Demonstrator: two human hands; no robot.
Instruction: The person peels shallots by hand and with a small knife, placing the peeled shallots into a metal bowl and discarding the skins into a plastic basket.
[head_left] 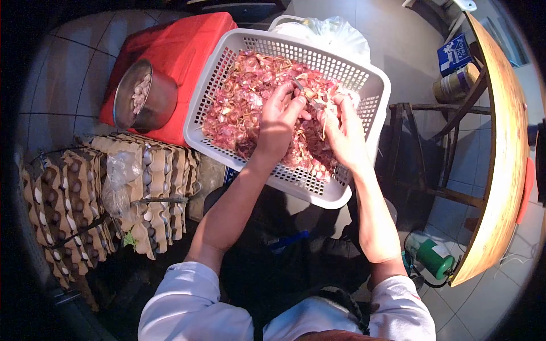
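A grey perforated plastic basket holds a heap of reddish-purple shallots with loose papery skins and dry stalks. Both hands are over the heap. My left hand is closed on what looks like a small knife; a narrow dark part of it shows by the thumb, and the rest is partly hidden. Across from it, my right hand has its fingers bent in a pinch at a pale, dry shallot piece. Fingertips of both hands nearly meet there.
Left of the basket, a metal pot with peeled pale bulbs sits on a red crate. Stacked egg trays stand nearer me. A wooden tabletop rises at right, with a green canister below. Plastic bags lie behind the basket.
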